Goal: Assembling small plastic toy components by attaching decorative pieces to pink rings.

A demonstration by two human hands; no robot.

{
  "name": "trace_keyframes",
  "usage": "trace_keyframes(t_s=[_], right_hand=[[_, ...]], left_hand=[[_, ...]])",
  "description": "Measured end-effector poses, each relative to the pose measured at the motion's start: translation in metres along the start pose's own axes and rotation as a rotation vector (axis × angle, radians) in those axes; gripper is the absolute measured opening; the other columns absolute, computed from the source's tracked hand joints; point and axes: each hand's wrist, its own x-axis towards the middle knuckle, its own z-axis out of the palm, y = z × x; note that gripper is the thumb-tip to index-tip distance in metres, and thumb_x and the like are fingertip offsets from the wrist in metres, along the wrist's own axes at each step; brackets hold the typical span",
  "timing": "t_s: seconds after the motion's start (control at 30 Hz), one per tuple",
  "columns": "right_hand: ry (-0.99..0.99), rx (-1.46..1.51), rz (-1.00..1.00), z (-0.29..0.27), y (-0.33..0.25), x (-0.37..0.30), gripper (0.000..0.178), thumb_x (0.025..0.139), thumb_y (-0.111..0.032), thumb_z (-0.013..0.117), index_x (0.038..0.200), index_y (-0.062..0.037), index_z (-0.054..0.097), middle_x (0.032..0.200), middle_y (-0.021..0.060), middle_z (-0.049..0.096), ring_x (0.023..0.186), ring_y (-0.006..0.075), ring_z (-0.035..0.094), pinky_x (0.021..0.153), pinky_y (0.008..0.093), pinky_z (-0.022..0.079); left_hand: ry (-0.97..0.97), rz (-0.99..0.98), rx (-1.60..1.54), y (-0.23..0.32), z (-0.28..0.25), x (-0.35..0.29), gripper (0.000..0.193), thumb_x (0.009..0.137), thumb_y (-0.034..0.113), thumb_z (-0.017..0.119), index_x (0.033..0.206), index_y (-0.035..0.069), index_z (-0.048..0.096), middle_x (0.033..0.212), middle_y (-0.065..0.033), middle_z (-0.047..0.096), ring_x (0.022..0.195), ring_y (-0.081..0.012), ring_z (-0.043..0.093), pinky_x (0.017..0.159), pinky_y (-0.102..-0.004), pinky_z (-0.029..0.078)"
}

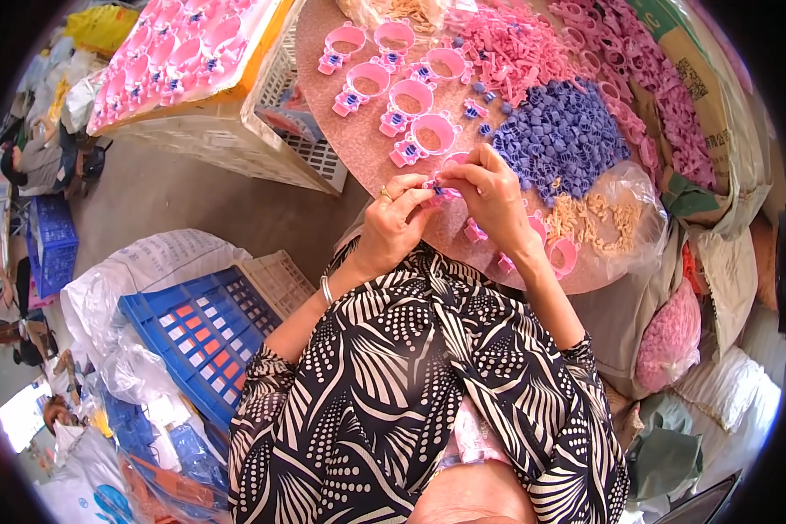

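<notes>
My left hand (pixel 393 223) and my right hand (pixel 495 199) meet at the table's near edge, fingertips pinched together on a small pink plastic ring piece (pixel 446 194). A dark blue bit shows on it between the fingers, which hide most of the piece. Just beyond, several pink rings with blue-and-white fronts (pixel 410 98) stand in loose rows. By my right wrist lie more pink rings (pixel 562 255). A heap of small blue plastic parts (pixel 559 135) is beyond my right hand, and cream-coloured parts (pixel 596 220) rest in a clear bag beside it.
Pink strips (pixel 508 48) are heaped at the far side, with piled pink rings (pixel 672 113) and a large sack (pixel 729 148) at right. Upper left, a tray of pink pieces (pixel 162 65) sits on a crate (pixel 210 144). A blue crate (pixel 170 345) leans at lower left.
</notes>
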Motion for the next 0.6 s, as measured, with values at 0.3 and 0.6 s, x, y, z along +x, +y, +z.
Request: trace_keyframes(t_s=[0.3, 0.6], right_hand=[[0.012, -0.146, 0.023, -0.018, -0.022, 0.008, 0.019, 0.079, -0.005, 0.073, 0.097, -0.0031, 0.066, 0.085, 0.0072, 0.052, 0.076, 0.0192, 0.054, 0.066, 0.0325, 0.045], [-0.01, 0.745, 0.735, -0.052, -0.037, 0.0, 0.022, 0.103, -0.017, 0.049, 0.101, -0.0002, 0.063, 0.079, 0.0017, 0.055, 0.062, 0.01, 0.048, 0.057, 0.0207, 0.041]], left_hand=[[0.048, -0.079, -0.103, 0.0, 0.005, 0.0, 0.033, 0.076, 0.003, 0.078, 0.107, 0.002, 0.066, 0.105, -0.0121, 0.063, 0.087, -0.0257, 0.068, 0.07, -0.0322, 0.057], [0.16, -0.2, -0.356, 0.01, 0.004, 0.01, 0.042, 0.073, -0.003, 0.081, 0.111, 0.0, 0.064, 0.108, -0.0089, 0.062, 0.086, -0.015, 0.069, 0.069, -0.0267, 0.06]])
